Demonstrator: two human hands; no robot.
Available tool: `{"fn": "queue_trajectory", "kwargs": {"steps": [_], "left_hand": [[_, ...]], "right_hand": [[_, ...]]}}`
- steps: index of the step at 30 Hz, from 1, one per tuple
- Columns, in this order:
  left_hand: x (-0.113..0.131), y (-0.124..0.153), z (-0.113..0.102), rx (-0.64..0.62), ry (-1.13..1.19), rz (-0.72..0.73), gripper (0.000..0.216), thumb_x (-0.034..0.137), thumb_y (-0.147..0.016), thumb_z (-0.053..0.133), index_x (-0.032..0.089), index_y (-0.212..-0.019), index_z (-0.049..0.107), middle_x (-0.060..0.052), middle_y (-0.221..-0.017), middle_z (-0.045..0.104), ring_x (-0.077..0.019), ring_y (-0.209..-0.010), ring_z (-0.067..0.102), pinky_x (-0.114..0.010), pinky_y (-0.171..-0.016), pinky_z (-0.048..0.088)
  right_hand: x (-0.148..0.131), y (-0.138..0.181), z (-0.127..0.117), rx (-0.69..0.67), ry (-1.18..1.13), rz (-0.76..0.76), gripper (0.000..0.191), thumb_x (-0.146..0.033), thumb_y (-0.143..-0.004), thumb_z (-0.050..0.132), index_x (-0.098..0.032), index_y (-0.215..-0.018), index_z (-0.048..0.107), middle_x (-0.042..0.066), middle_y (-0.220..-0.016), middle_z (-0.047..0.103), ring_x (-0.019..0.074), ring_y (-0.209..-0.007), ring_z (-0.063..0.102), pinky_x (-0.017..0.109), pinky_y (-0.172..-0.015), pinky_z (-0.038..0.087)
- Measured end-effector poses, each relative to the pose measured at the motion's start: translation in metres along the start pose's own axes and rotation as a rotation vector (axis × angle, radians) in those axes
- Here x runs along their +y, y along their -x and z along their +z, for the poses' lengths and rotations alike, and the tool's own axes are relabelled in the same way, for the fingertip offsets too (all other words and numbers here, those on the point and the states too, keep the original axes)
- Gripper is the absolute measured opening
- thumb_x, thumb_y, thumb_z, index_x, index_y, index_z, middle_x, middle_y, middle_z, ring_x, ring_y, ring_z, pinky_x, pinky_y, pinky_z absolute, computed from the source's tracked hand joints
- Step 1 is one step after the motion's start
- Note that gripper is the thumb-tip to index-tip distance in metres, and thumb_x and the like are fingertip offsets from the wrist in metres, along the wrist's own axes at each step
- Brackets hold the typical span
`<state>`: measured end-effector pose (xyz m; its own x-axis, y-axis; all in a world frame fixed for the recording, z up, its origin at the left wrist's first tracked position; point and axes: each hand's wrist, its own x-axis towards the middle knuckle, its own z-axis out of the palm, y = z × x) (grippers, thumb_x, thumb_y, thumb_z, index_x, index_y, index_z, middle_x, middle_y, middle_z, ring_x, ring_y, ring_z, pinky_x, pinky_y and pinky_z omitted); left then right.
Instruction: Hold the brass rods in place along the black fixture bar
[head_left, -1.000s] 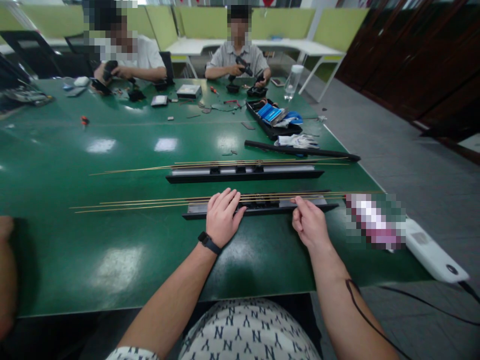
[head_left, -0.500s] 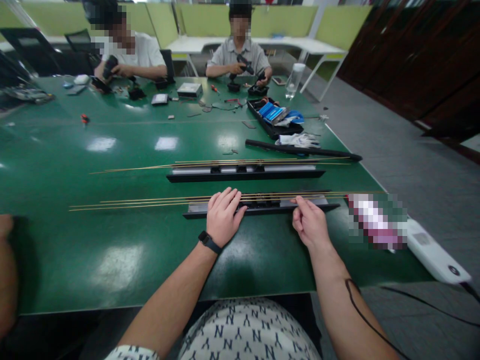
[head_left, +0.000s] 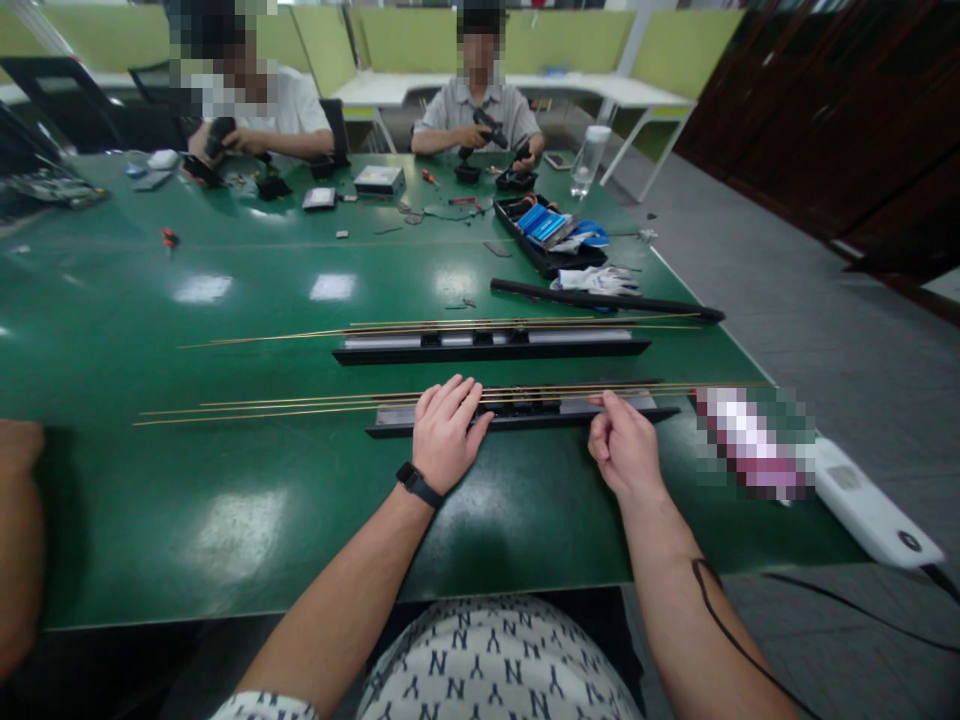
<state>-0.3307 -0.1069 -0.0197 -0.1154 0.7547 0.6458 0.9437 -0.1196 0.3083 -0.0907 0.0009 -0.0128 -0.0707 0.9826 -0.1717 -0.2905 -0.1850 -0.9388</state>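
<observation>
A long black rail [head_left: 525, 416] lies across the green table [head_left: 225, 480] right in front of me, with several thin brass rods [head_left: 285, 405] running along its top and sticking out far to the left. My left hand [head_left: 447, 435] lies flat on the rail near its middle, fingers stretched out. My right hand [head_left: 625, 448] is closed in a pinch at the rail's right part, gripping a brass rod there. A second black rail [head_left: 491, 346] with its own brass rods [head_left: 300, 334] lies parallel a little farther away.
A black bar [head_left: 607, 300], white gloves [head_left: 596, 280] and a black tray [head_left: 547, 240] of blue parts lie at the right. A white device [head_left: 862, 505] sits at the table's right edge. Two persons work with tools at the far side. Another person's arm [head_left: 19, 540] shows at left.
My right hand has slid slightly to the right along the near rail, and the rods' left ends have crept a little left. My left hand has stayed put.
</observation>
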Motion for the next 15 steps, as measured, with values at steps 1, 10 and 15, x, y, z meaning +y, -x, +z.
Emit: {"fn": "queue_trajectory", "kwargs": {"steps": [1, 10, 15], "left_hand": [[-0.0002, 0.0001, 0.0002, -0.001, 0.001, -0.002, 0.040, 0.034, -0.097, 0.064, 0.024, -0.135, 0.063, -0.009, -0.136, 0.068, -0.0278, -0.135, 0.057, -0.048, -0.116, 0.037], [-0.0011, 0.0002, 0.0015, 0.010, -0.006, 0.009, 0.039, 0.035, -0.097, 0.064, 0.023, -0.135, 0.063, -0.009, -0.136, 0.069, -0.0277, -0.135, 0.058, -0.048, -0.116, 0.038], [-0.0009, 0.0001, 0.0011, 0.011, -0.010, 0.012, 0.039, 0.035, -0.097, 0.064, 0.023, -0.134, 0.063, -0.009, -0.135, 0.069, -0.0272, -0.134, 0.058, -0.047, -0.115, 0.038]], "right_hand": [[0.0003, -0.0004, -0.0005, 0.016, -0.008, -0.009, 0.030, -0.046, -0.084, 0.078, -0.018, -0.089, 0.068, -0.006, -0.047, 0.054, 0.0052, -0.027, 0.034, 0.016, -0.026, 0.024], [0.0005, 0.0005, 0.0012, -0.022, 0.012, 0.018, 0.034, -0.047, -0.080, 0.081, -0.016, -0.089, 0.070, -0.005, -0.047, 0.054, 0.0043, -0.026, 0.032, 0.015, -0.026, 0.023], [0.0010, -0.0018, -0.0004, 0.037, -0.030, 0.001, 0.030, -0.046, -0.082, 0.079, -0.018, -0.088, 0.069, -0.006, -0.046, 0.054, 0.0054, -0.026, 0.033, 0.016, -0.026, 0.023]]}}
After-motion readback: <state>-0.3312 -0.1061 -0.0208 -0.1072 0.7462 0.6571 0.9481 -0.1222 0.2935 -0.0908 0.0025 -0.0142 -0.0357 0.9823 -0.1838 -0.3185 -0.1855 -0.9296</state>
